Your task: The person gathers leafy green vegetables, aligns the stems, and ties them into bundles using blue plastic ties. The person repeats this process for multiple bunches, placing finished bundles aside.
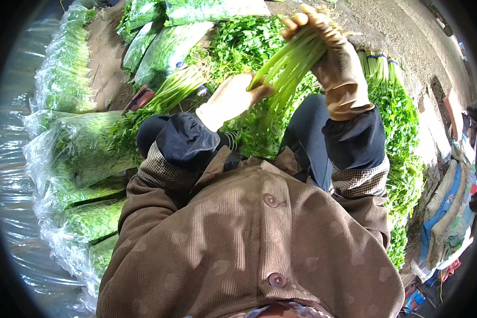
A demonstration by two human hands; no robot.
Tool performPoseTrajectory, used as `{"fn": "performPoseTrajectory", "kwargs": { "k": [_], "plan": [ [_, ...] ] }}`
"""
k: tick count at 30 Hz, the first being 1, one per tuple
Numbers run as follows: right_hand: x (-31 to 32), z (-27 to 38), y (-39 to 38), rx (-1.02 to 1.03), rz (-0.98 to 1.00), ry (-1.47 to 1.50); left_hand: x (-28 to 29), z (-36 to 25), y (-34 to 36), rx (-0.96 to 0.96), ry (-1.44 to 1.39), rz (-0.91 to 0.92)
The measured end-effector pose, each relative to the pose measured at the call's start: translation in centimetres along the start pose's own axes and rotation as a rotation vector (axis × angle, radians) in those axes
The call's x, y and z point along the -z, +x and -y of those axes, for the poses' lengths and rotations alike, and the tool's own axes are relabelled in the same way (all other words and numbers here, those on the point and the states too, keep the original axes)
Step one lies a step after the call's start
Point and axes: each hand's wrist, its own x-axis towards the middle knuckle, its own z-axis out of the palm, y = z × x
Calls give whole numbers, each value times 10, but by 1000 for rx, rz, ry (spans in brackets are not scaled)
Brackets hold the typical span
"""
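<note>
While raised right hand (338, 57) curls fingers around green stalk bunch (294, 61), left hand (232, 98), lower, pinches it from left.

Held stalks (294, 61) right of bags (87, 151)

Green stalks (290, 66): smooth, glossy | jacket (206, 238): ribbed cloth, matt | lower button (276, 280): smooth, shiny | bag (82, 151): clear plastic, wrinkled, glossy | sheeting (15, 180): glossy plastic | ground (367, 20): rough, matt

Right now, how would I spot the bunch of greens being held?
Find the big brown coat, then look above it. Between the left hand and right hand is the bunch of greens, the only one held up.
</note>
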Motion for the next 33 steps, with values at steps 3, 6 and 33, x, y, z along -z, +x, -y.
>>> {"fn": "performPoseTrajectory", "kwargs": {
  "k": [3,6,33],
  "plan": [
    [40,22,17,30,-82,107,-13,47,-8,269,193,34],
    [73,43,32,112,41,160,-5,94,-20,255,345,-44],
    [65,60,41,408,-374,-120,-23,69,19,-435,266,-832]
  ]
}}
